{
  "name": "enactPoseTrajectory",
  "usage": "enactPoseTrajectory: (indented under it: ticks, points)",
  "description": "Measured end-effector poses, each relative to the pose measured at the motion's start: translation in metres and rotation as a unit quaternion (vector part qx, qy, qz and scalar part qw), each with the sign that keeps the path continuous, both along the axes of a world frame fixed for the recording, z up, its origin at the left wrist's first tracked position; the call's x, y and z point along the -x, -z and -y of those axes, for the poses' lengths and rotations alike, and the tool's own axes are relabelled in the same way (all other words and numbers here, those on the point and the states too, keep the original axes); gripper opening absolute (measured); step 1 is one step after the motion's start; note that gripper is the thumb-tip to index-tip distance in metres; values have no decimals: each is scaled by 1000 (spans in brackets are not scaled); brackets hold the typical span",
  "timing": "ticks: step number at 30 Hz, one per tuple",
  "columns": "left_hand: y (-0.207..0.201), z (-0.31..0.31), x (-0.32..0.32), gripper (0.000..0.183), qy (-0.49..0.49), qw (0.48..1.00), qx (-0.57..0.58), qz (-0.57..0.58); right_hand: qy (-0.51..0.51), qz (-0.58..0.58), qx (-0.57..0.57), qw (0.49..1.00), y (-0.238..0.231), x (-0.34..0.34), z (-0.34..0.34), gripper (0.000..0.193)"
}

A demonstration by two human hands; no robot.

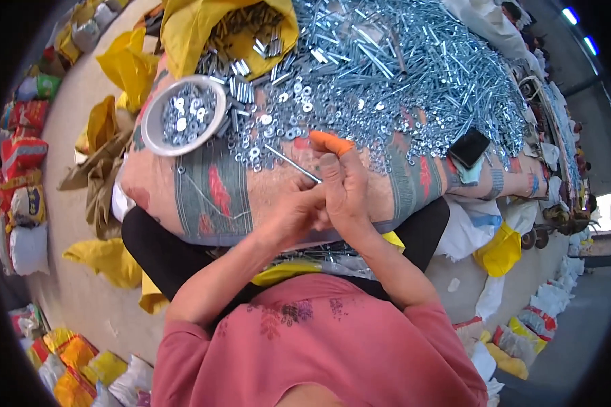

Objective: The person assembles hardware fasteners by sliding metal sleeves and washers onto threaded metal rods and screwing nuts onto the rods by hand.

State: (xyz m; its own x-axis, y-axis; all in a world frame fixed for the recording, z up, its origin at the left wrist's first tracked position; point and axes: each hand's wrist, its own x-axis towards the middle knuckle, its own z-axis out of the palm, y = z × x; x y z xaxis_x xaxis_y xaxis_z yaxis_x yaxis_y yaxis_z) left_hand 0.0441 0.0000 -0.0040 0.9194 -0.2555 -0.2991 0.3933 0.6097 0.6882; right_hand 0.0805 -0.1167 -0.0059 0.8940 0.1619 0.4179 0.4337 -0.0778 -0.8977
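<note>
Both my hands meet in front of my body, above the near edge of the cloth-covered work surface. My left hand is closed on a thin metal rod, which slants up and to the left out of the grip. The rod's lower end disappears between the two hands. My right hand presses against the left one, its fingers bent and thumb upward. An orange finger cover sits on one of its fingers. What the right fingers hold, if anything, is hidden. Loose washers lie just beyond the hands.
A white bowl of washers stands at the left. Behind it, a yellow sack spills metal sleeves. A big heap of metal rods covers the far side. A dark phone lies at the right. Filled bags line the floor.
</note>
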Motion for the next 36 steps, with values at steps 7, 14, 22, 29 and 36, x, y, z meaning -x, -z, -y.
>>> enactPoseTrajectory:
  ticks: [7, 14, 22, 29, 36]
  points:
    - [10, -12, 11, 8, -74, 990, 63, -105, -29, -115, 23, 993, -14, -21, 27, 27]
    - [11, -44, -3, 7, -96, 979, -177, 9, 7, 94, 448, 889, 19, -48, 11, 19]
    - [25, -47, -61, 13, -162, 732, -621, 230, -26, 61, 440, 896, 17, -71, 5, 16]
    - [44, -32, -75, 7, -118, 557, -761, 312, -25, 84, 436, 896, 16, -61, 5, 14]
    - [39, -35, -69, 11, -99, 606, -741, 272, -34, 105, 436, 893, 12, -56, 5, 13]
